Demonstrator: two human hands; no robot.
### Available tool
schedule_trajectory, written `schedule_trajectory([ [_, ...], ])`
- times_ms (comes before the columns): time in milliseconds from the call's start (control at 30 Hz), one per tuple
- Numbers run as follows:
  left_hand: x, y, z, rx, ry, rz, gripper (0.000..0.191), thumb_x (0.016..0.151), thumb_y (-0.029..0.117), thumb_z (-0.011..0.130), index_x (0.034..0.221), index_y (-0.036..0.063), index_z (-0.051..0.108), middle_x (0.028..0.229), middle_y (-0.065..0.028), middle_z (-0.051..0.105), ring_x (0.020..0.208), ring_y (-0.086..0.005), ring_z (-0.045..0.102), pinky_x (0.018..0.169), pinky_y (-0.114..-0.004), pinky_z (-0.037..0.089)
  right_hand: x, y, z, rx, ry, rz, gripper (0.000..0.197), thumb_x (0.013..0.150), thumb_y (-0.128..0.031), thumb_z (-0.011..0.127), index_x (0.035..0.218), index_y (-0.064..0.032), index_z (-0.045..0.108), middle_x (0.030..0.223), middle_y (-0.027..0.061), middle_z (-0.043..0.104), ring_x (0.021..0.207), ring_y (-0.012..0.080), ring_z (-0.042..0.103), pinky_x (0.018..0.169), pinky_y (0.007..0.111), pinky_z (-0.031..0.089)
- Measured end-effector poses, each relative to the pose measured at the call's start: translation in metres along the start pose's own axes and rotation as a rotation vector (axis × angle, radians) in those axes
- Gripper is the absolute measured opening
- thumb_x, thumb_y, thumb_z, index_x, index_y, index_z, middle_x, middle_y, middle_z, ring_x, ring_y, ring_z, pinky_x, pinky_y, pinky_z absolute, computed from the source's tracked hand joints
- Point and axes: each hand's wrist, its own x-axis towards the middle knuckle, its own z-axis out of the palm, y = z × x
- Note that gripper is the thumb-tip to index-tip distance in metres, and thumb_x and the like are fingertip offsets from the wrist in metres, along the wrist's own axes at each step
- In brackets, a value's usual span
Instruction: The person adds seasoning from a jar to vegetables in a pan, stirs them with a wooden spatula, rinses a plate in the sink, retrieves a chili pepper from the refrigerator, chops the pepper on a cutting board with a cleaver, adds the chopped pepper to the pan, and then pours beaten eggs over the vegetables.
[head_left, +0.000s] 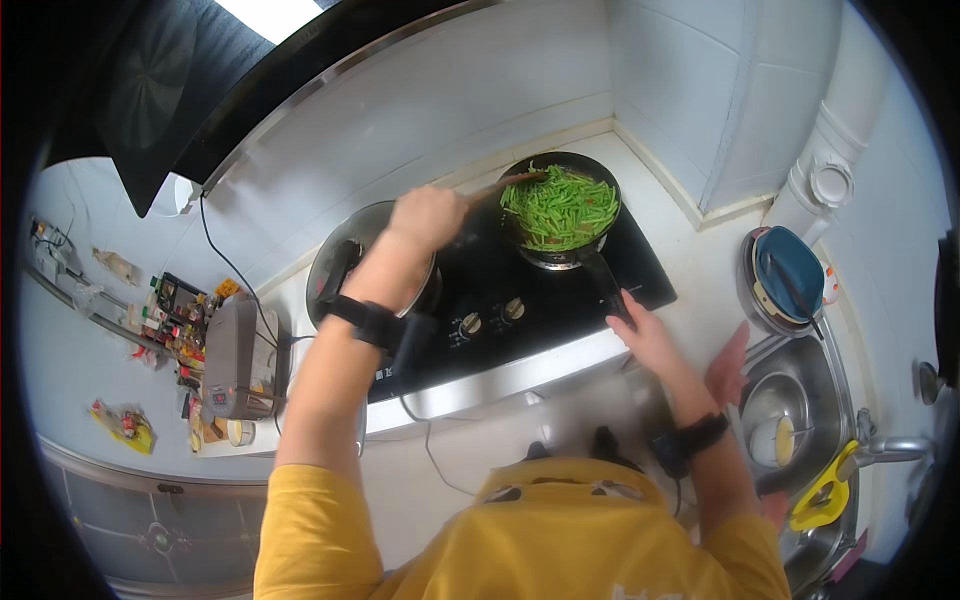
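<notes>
On the right burner of the black glass gas hob (480, 277) sits a dark frying pan (611, 166) filled with cut green beans (561, 210). My right hand (642, 330) grips the end of its black handle (600, 277). My left hand (427, 216) is closed around the handle of a wooden spatula (495, 189), whose far end reaches into the beans at the pan's left side. Beneath my left forearm stands a second, wider pan (319, 262) on the left burner, partly hidden by the arm.
A grey rice cooker (232, 360) and crowded condiment bottles (187, 330) stand left. To the right are stacked basins (787, 270), a steel sink (817, 375) holding bowls, and a yellow strainer-like item (821, 510) by the faucet (896, 450). The range hood (247, 120) overhangs at upper left.
</notes>
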Motion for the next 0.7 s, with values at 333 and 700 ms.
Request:
schedule_trajectory([
  [333, -0.077, 0.015, -0.037, -0.038, 0.068, 0.199, 0.022, 0.077, 0.024, 0.056, 0.095, 0.0137, 0.063, 0.065, -0.0110, 0.059, 0.059, -0.0281, 0.058, 0.053, -0.037, 0.047, -0.002, 0.002, -0.002, -0.003, 0.003, 0.048, 0.055, 0.082, -0.026, 0.056, 0.123, 0.0049, 0.037, 0.096, 0.0231, 0.057, 0.089, 0.0306, 0.057, 0.077, 0.032, 0.042],
  [700, -0.039, 0.036, -0.017, -0.042, 0.201, 0.155, 0.026, 0.077, 0.027, 0.057, 0.101, 0.0193, 0.062, 0.062, -0.0088, 0.056, 0.056, -0.0274, 0.057, 0.050, -0.036, 0.046, -0.007, 0.003, -0.001, -0.030, 0.034, 0.064, 0.054, 0.083, -0.027, 0.055, 0.123, 0.0031, 0.037, 0.096, 0.0228, 0.057, 0.088, 0.0279, 0.057, 0.077, 0.031, 0.042],
])
